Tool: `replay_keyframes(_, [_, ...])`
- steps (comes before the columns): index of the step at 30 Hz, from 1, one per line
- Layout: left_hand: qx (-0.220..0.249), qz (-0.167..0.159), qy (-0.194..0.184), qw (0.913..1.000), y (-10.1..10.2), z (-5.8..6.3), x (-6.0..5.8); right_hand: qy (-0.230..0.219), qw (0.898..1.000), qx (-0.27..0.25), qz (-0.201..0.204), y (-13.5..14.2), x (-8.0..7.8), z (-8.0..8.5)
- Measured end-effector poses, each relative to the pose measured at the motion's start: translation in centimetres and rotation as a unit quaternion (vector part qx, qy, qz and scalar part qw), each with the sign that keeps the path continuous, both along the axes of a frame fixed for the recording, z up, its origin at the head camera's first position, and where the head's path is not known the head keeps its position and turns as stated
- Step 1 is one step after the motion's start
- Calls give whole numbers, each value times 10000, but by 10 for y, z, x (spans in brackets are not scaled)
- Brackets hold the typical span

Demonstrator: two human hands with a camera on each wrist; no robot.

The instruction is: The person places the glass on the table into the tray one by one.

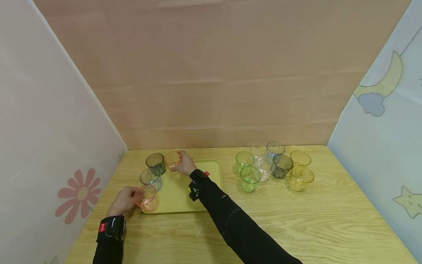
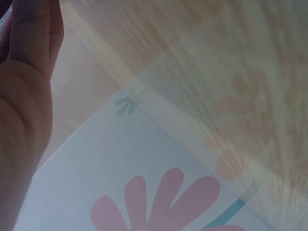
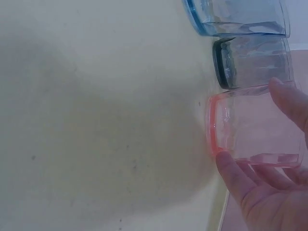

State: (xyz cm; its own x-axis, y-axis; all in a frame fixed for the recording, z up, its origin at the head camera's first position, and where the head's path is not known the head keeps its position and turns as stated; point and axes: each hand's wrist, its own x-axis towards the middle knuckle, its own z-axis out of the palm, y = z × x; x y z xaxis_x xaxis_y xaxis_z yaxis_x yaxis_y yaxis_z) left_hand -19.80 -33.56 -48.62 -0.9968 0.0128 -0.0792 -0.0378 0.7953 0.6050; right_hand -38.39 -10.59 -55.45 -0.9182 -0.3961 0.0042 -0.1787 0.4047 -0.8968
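At the tray's far left part, my right hand (image 1: 186, 164) grips an orange-pink glass (image 1: 173, 158) between thumb and fingers. In the right wrist view that glass (image 3: 260, 125) stands upright beside a dark grey glass (image 3: 250, 62) and a blue glass (image 3: 245, 17). My left hand (image 1: 123, 200) holds another pink glass (image 1: 150, 201) by its side at the tray's front left corner. Behind it are the blue glass (image 1: 155, 181) and the dark grey glass (image 1: 156, 163), in a row. The left wrist view shows part of my left hand (image 2: 26, 96), its fingertips out of frame.
The yellow tray (image 1: 184, 205) lies on the wooden table (image 1: 263, 231). To its right stand several glasses, among them a green glass (image 1: 250, 181), a clear glass (image 1: 263, 170), a dark glass (image 1: 281, 168) and a yellow glass (image 1: 300, 181). Walls enclose the table's back and sides.
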Motion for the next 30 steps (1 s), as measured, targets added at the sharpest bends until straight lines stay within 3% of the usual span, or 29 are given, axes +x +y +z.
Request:
replay_keyframes(1, [-5, -15, 17, 10000, 0, 0, 0, 120, 9997, 190, -85, 1, 9, 10])
replay_keyframes(2, [6, -1, 16, 10000, 0, 0, 0, 266, 9992, 268, -95, 2, 10, 10])
replay_keyframes(6, [-28, 7, -20, 10000, 0, -1, 0, 209, 9991, 355, -140, 7, 20, 21])
replay_keyframes(7, [-22, 32, -57, 10000, 0, -1, 0, 369, 9986, 352, -149, 7, 18, 17])
replay_keyframes(11, [21, 17, -110, 9999, 1, -1, 1, 6, 9996, 231, -157, 4, 5, 0])
replay_keyframes(13, [55, 83, -133, 9999, 1, -1, 0, 290, 9987, 374, -202, -1, -5, -18])
replay_keyframes(14, [56, 79, -128, 9999, 1, -1, 0, 245, 9984, 457, -235, -2, -7, -20])
replay_keyframes(16, [46, 53, -128, 9999, 2, -2, 0, 623, 9963, 528, -250, -2, -10, -30])
replay_keyframes(18, [25, 94, -137, 9999, 1, -3, -1, 596, 9962, 566, -279, 1, -1, -16])
replay_keyframes(24, [-30, 19, -69, 10000, 0, -4, 0, -331, 9975, 511, -372, 21, 56, 70])
replay_keyframes(27, [-90, 14, -52, 9999, 0, -3, 1, -324, 9968, 632, -367, 27, 68, 82])
replay_keyframes(30, [-122, 41, -68, 9999, 0, -2, 2, -308, 9966, 699, -325, 31, 70, 83])
